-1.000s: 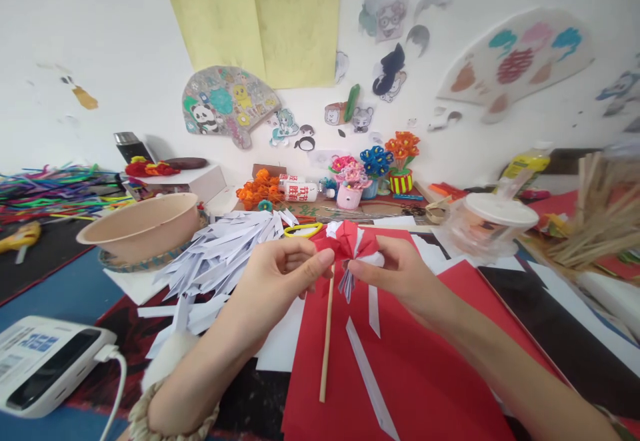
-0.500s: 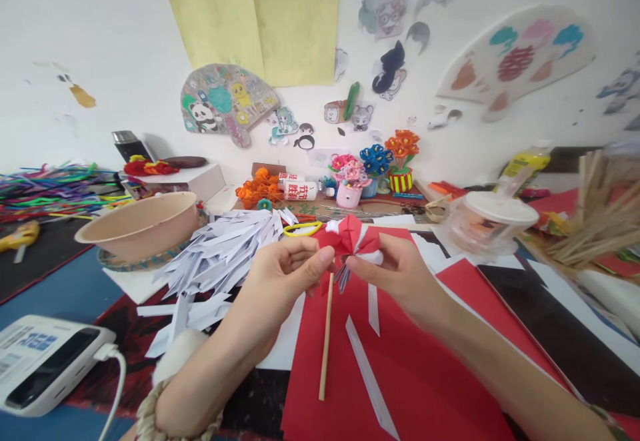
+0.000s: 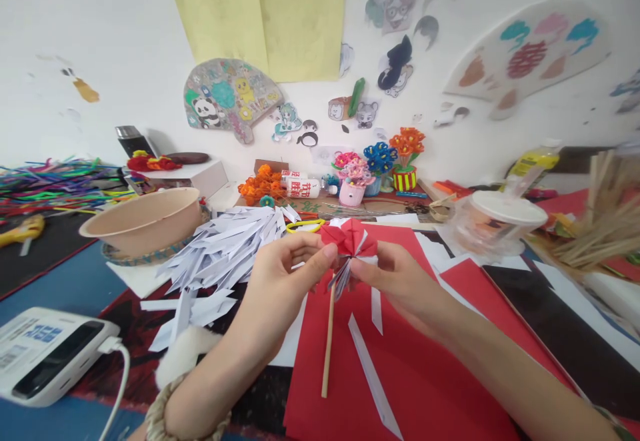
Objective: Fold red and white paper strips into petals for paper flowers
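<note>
Between both hands is a red and white folded paper flower (image 3: pixel 349 238), held above a stack of red paper (image 3: pixel 420 361). My left hand (image 3: pixel 295 271) pinches its left side with thumb and fingers. On the flower's right side, my right hand (image 3: pixel 395 268) grips it, the thumb near the gathered white folds underneath. A thin wooden stick (image 3: pixel 328 348) lies on the red paper, its upper end close below the flower; whether it touches the flower I cannot tell. Beside the stick rests a white paper strip (image 3: pixel 373 374), with a shorter strip (image 3: pixel 377 311) under my right hand.
A heap of white paper strips (image 3: pixel 225 244) lies left of my hands, near a beige bowl (image 3: pixel 145 218). Yellow-handled scissors (image 3: pixel 305 226) are behind the flower. A white device with a cable (image 3: pixel 55 354) sits front left, and a lidded tub (image 3: pixel 505 214) stands right.
The flower has turned a little in my fingers, showing more red petals towards me. Both hands keep hold of it. The whole view has shifted slightly.
</note>
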A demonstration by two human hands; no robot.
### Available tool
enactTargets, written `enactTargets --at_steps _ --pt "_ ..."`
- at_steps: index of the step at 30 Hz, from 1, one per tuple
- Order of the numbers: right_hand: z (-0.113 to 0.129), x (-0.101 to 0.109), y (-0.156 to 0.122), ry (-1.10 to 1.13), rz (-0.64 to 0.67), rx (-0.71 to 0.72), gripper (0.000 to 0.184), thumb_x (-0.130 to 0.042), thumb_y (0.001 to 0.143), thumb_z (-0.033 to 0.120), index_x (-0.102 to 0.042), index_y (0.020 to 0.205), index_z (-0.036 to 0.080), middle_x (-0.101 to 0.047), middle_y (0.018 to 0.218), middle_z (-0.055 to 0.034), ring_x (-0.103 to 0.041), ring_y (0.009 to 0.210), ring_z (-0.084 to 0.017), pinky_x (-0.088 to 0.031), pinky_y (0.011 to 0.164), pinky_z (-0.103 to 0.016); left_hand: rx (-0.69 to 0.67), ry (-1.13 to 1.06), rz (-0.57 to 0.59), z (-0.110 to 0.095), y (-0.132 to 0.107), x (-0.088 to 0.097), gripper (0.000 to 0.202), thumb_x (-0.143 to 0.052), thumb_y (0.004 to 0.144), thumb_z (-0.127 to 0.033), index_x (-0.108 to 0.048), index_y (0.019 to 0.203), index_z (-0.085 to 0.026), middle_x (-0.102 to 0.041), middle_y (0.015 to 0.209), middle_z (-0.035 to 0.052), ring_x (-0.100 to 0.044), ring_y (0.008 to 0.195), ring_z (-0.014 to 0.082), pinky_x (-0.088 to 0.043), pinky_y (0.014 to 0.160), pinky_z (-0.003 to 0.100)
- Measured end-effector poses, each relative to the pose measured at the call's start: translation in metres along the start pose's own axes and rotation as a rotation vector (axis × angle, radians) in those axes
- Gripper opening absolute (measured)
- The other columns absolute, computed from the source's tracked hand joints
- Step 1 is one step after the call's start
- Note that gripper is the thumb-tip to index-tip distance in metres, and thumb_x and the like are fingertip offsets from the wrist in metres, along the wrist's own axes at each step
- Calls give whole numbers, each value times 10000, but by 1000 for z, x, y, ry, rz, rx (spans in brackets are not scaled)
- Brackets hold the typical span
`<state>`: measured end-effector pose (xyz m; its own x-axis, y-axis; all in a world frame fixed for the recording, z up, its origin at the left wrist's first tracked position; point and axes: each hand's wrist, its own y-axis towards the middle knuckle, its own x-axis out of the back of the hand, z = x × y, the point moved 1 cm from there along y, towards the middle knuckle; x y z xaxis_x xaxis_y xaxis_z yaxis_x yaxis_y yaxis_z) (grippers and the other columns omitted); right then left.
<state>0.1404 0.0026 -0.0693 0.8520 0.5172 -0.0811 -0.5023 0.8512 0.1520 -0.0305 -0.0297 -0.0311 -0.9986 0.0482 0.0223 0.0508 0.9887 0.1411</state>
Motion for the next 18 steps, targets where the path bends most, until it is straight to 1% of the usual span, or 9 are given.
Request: enactTargets --at_steps 2,4,6,7,8,10,12,16,18 --pt "0 4 1 -25 -26 -15 439 -697 845 536 -652 1128 205 -722 1072 -100 -683 938 -221 -548 835 -361 -1 42 -35 -1 1 2 197 -724 786 -337 -679 699 -167 -623 687 -12 -466 570 96 -359 528 227" --pt "3 8 1 -87 -136 27 574 -751 793 535 -546 1247 250 -659 1198 -101 -659 1035 -236 -547 867 -370 7 122 -75 -2 1 3 212 -730 775 -353 -676 705 -161 -616 673 -9 -473 570 103 -360 525 231" --pt "6 10 1 -165 -245 90 665 -812 740 490 -481 1280 285 -614 1250 -91 -641 1078 -240 -549 878 -368 8 200 -92 -2 0 4 222 -722 777 -364 -671 719 -156 -604 655 -9 -478 567 108 -363 526 233" --pt "8 9 0 -194 -254 102 669 -827 730 461 -477 1274 291 -614 1243 -85 -642 1076 -239 -552 876 -367 0 225 -88 -2 0 3 220 -712 783 -363 -667 725 -156 -607 655 -7 -487 571 111 -370 532 234" --pt "10 8 0 -204 -235 101 648 -830 731 435 -484 1260 292 -626 1222 -79 -651 1062 -237 -557 869 -366 -11 239 -77 -2 -1 2 211 -699 791 -356 -664 733 -156 -617 663 -2 -504 582 117 -383 544 236" --pt "12 4 -1 -176 -138 70 586 -826 746 381 -507 1228 284 -663 1173 -68 -676 1029 -232 -569 854 -362 -34 260 -39 -2 -1 1 193 -679 803 -342 -662 748 -158 -640 683 9 -540 610 132 -412 575 246" --pt "14 0 -3 -140 -80 58 544 -830 747 332 -529 1195 267 -696 1126 -59 -695 1005 -224 -574 854 -356 -65 314 1 -2 -1 0 191 -669 815 -345 -672 765 -161 -654 695 13 -550 624 140 -423 594 257" --pt "14 0 -3 -164 -73 129 586 -841 742 247 -510 1226 260 -724 1066 -34 -697 1012 -203 -549 923 -357 -155 397 32 -2 1 3 211 -675 835 -381 -704 800 -174 -639 701 -2 -493 615 125 -372 581 253" --pt "14 1 -2 -192 -61 177 555 -840 745 227 -532 1206 257 -721 1077 -29 -690 1034 -191 -533 955 -342 -128 342 60 -2 2 5 258 -671 839 -407 -691 738 -171 -624 684 1 -482 617 128 -353 578 258"
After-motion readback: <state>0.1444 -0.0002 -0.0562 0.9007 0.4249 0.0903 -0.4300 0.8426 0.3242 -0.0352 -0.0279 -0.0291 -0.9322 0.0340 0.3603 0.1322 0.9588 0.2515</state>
